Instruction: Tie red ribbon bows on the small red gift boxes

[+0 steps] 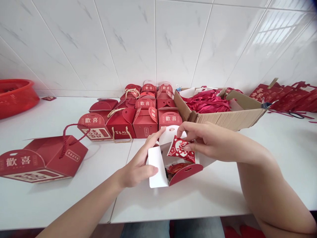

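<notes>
An open red gift box (pixel 189 174) with white inner flaps stands on the table in front of me. My left hand (pixel 141 163) grips its left side, thumb over the white flap and fingers along the far side. Pinched in my right hand (pixel 198 137) is a small red packet (pixel 182 148) with white print, held over the box opening. Down inside the box lie other red wrapped items (pixel 176 168), partly hidden by the packet and the box walls.
Closed red gift boxes (pixel 145 120) stand grouped behind. A larger box (pixel 59 158) with a cord handle is at left, near a red basin (pixel 18 99). At right, a cardboard box (pixel 223 119) holds red ribbons (pixel 208 100); red bags (pixel 284 96) lean on the wall.
</notes>
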### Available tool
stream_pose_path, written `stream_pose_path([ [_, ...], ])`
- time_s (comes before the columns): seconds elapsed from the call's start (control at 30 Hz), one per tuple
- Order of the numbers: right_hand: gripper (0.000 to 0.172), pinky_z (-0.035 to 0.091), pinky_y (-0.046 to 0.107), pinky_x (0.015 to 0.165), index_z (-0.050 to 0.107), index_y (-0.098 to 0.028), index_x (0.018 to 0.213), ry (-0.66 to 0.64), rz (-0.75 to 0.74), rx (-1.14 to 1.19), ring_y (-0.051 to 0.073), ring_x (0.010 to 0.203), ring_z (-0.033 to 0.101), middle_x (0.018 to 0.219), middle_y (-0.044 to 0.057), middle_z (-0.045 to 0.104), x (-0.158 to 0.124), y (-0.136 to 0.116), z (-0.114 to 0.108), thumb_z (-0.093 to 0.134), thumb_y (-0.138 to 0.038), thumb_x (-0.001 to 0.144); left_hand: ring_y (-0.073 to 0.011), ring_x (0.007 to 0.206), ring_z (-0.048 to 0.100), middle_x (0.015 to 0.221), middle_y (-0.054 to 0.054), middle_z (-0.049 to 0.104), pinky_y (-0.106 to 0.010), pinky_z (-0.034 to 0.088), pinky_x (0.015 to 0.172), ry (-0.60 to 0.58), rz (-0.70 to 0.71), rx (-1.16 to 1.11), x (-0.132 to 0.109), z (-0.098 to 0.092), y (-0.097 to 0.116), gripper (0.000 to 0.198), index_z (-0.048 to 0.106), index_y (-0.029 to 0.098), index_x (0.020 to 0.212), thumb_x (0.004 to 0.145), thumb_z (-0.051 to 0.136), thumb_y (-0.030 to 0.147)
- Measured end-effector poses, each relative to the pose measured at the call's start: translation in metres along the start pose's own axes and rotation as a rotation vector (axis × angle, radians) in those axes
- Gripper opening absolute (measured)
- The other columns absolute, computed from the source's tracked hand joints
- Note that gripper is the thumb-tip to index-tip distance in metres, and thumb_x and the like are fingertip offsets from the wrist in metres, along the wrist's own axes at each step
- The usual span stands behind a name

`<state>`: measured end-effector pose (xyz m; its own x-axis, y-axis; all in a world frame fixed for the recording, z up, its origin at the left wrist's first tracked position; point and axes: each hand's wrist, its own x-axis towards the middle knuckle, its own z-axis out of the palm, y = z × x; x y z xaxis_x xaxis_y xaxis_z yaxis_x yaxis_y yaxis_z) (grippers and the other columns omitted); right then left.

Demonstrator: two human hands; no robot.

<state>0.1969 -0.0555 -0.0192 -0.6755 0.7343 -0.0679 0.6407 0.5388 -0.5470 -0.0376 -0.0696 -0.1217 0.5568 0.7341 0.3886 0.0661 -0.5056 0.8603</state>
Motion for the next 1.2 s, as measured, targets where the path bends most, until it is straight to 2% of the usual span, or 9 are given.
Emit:
stream_pose_path([
  [0.13,0.025,0.043,0.024,0.058,0.049,-0.024,0.106,0.006,-0.016,0.076,0.013,0.068,0.060,0.082,-0.003,0.071,0.001,0.001,-0.001,0.052,-0.014,0.083,-0.0299,0.111,0.049,0.135,-0.009,0.041,-0.039,0.047,0.078,0.082,-0.077,-0.114,0.001,0.000,0.002,0.077,0.027,0.030,0.141,0.069,0.056,0.031],
  [0.3,0.034,0.049,0.027,0.063,0.055,-0.025,0.112,0.156,0.011,0.133,0.016,0.074,0.065,0.085,-0.001,0.072,0.004,0.006,0.002,0.058,-0.016,0.080,-0.0323,0.133,0.029,0.143,-0.006,0.032,-0.049,0.037,0.098,0.187,0.050,0.156,0.001,-0.002,0.008,0.042,0.046,0.027,0.117,0.076,0.045,0.022],
  [0.43,0.044,0.053,0.032,0.071,0.063,-0.024,0.118,0.306,0.027,0.301,0.021,0.085,0.068,0.090,0.002,0.073,0.007,0.013,-0.003,0.069,-0.027,0.075,-0.0338,0.122,0.036,0.135,-0.012,0.038,-0.054,0.030,0.099,0.240,0.288,0.614,0.000,0.000,0.015,0.035,0.053,0.021,0.110,0.078,0.043,0.032],
  [0.53,0.039,0.055,0.036,0.073,0.071,-0.025,0.108,0.363,0.002,0.447,0.024,0.087,0.068,0.087,0.002,0.073,0.009,0.021,-0.011,0.074,-0.034,0.070,-0.0322,0.107,0.044,0.116,-0.012,0.050,-0.052,0.036,0.090,0.299,0.506,0.828,0.001,0.003,0.016,0.036,0.056,0.020,0.103,0.071,0.051,0.036],
  [0.6,0.032,0.056,0.038,0.075,0.074,-0.026,0.100,0.389,-0.010,0.525,0.026,0.089,0.067,0.088,0.002,0.074,0.010,0.029,-0.017,0.075,-0.035,0.069,-0.0315,0.101,0.047,0.108,-0.011,0.054,-0.049,0.039,0.085,0.289,0.554,0.883,0.001,0.006,0.014,0.039,0.057,0.020,0.102,0.067,0.056,0.036],
  [0.8,0.023,0.054,0.036,0.076,0.076,-0.026,0.089,0.511,0.023,0.623,0.023,0.086,0.067,0.085,0.002,0.073,0.007,0.041,-0.029,0.077,-0.033,0.067,-0.0293,0.097,0.053,0.098,-0.010,0.060,-0.046,0.044,0.081,0.353,0.619,0.870,0.004,0.008,0.010,0.046,0.049,0.021,0.095,0.062,0.071,0.043],
  [0.97,0.016,0.051,0.031,0.076,0.075,-0.023,0.085,0.496,-0.011,0.746,0.019,0.085,0.064,0.087,0.002,0.071,0.006,0.044,-0.033,0.074,-0.029,0.070,-0.0235,0.085,0.059,0.084,-0.005,0.063,-0.041,0.046,0.076,0.236,0.573,0.772,0.008,0.003,0.012,0.045,0.045,0.021,0.095,0.066,0.075,0.038],
  [1.1,0.003,0.048,0.029,0.075,0.073,-0.021,0.072,0.569,0.008,0.829,0.019,0.082,0.062,0.073,0.001,0.067,0.006,0.051,-0.037,0.070,-0.022,0.071,-0.0232,0.085,0.054,0.081,-0.005,0.061,-0.041,0.046,0.076,0.176,0.513,0.812,0.009,0.001,0.015,0.030,0.054,0.020,0.097,0.072,0.069,0.030],
  [1.2,0.007,0.048,0.030,0.074,0.068,-0.020,0.064,0.624,-0.031,0.921,0.019,0.082,0.061,0.069,0.001,0.064,0.007,0.054,-0.039,0.066,-0.017,0.070,-0.0245,0.093,0.051,0.089,-0.007,0.061,-0.044,0.046,0.083,0.153,0.448,0.798,0.008,0.003,0.015,0.016,0.057,0.021,0.091,0.075,0.062,0.018],
])
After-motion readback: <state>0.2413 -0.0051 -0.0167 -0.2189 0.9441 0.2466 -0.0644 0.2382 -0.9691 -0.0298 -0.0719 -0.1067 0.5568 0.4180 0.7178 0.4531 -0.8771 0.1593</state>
